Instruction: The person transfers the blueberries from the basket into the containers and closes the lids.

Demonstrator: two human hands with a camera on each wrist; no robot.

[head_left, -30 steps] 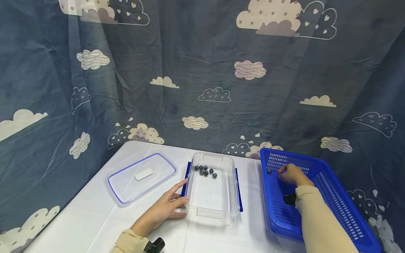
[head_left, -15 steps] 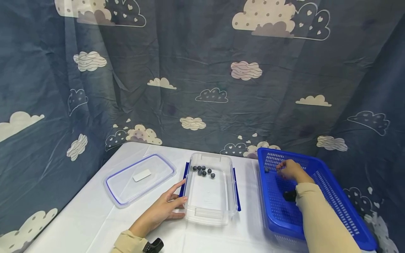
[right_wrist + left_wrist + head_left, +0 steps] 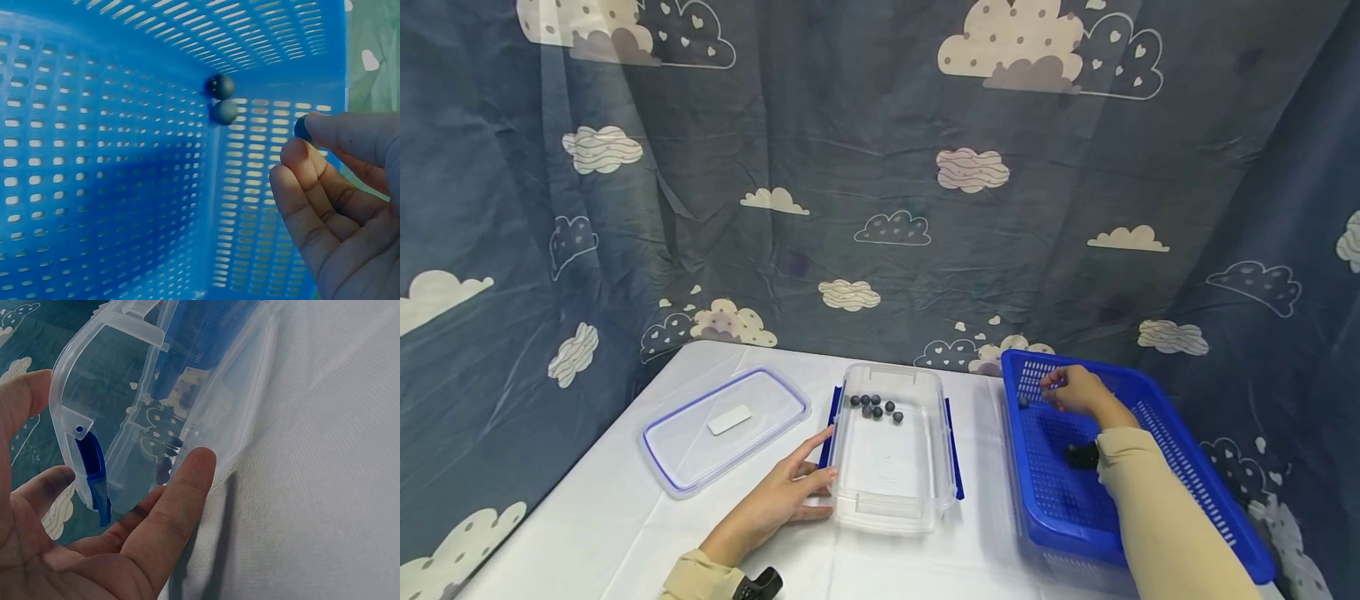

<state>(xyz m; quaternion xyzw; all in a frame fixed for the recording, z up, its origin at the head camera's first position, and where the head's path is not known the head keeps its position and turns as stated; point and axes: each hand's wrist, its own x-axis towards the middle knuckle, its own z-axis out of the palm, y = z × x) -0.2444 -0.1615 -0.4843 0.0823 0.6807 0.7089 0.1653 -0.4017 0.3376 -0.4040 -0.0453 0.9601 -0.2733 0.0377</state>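
1. Small dark ball (image 3: pixel 304 129), one: pinched between thumb and index finger of the right hand, perhaps because so small and round a piece allows only a fingertip hold
2. Right hand (image 3: pixel 1078 390): gripping that ball, other fingers curled beneath; palm within the far end of the basket, likely there to reach the corner stock
3. Left hand (image 3: pixel 778 500): fingers spread and relaxed, gripping nothing; fingertips rest at the left side of the box, seemingly to steady it
4. Two loose balls (image 3: pixel 223 112): together in a basket corner, just beside the pinching fingers; probably rolled there, being round
5. Blue slotted basket (image 3: pixel 1045 475): right of the box, on the side of the right hand, presumably for easy reach
6. Clear plastic box (image 3: pixel 887 467): upright, uncovered, between the hands; blue side latches (image 3: pixel 954 454) hang outward, which leaves the top free
7. Seven dark balls (image 3: pixel 877 413): clustered on the box floor toward its far left; a smooth floor may let them gather
8. Clear lid (image 3: pixel 685 450), blue seal, white label (image 3: pixel 729 419): flat, left of the box, apparently set aside to keep the mouth accessible
9. White tablecloth (image 3: pixel 977 567): beneath all; cloud-print curtain (image 3: pixel 820 125) behind, seemingly a backdrop
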